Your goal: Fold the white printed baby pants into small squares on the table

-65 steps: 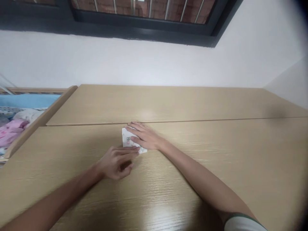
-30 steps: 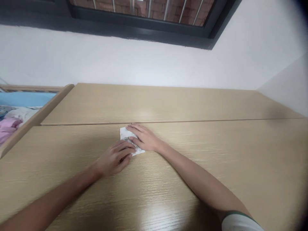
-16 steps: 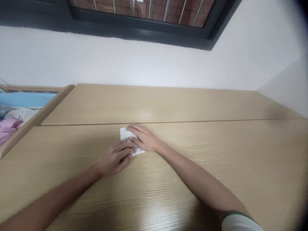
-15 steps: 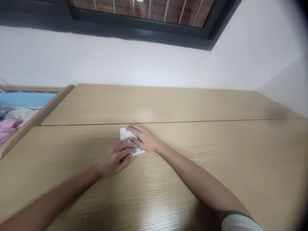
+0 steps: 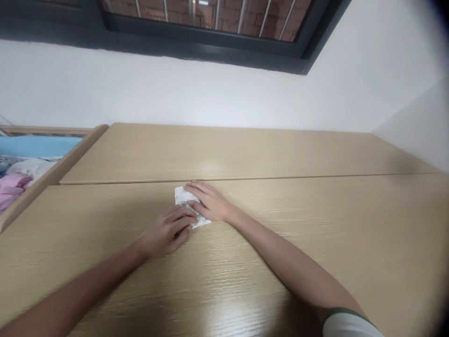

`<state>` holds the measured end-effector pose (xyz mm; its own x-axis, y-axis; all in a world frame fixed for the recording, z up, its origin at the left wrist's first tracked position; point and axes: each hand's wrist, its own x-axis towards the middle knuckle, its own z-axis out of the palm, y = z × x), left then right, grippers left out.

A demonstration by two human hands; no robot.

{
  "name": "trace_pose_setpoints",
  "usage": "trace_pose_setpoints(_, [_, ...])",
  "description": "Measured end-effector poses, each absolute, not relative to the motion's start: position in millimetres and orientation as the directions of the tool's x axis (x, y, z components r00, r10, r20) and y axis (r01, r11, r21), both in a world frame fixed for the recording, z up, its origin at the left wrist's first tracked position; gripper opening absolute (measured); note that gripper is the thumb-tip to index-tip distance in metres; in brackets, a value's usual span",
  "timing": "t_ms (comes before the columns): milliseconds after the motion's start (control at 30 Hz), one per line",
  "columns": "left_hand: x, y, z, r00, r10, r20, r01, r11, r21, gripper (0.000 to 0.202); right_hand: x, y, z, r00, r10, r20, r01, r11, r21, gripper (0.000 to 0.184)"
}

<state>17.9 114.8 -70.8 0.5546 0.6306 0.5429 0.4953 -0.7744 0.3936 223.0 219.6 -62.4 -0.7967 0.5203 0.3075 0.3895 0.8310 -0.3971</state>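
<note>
A white sleeve (image 5: 351, 324) with a green edge covers the right upper arm at the near edge of view. Both forearms extend forward and converge over the wood-grain front panel (image 5: 315, 224). The left hand (image 5: 166, 232) is palm down, fingers bent and together, fingertips on the lower left part of a small white sheet (image 5: 180, 194). Its thumb lies close below the index finger; whether they pinch the sheet cannot be told. The right hand (image 5: 210, 201) lies flat and open on the sheet's right side, fingers pointing far left. The sheet rests on the front panel, just short of the seam with the rear panel (image 5: 245, 152). Its printed marks are too small to read. Left: wooden rail (image 5: 63, 164), pink cloth (image 5: 14, 187). Beyond: white wall (image 5: 210, 93), dark window frame (image 5: 196, 49).
</note>
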Motion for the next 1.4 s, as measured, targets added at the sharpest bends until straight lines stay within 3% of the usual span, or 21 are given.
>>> trace_pose_setpoints(333, [17.9, 113.4, -69.5, 0.559, 0.67, 0.489, 0.511, -0.743, 0.433, 0.022, 224.2, 219.3, -64.2, -0.779, 0.536, 0.326, 0.395, 0.822, -0.41, 0.048])
trace_pose_setpoints(1400, [16.7, 114.2, -73.4, 0.565, 0.65, 0.508, 0.487, -0.76, 0.431, 0.026, 224.4, 218.9, -63.7, -0.768, 0.548, 0.333, 0.402, 0.816, -0.415, 0.046])
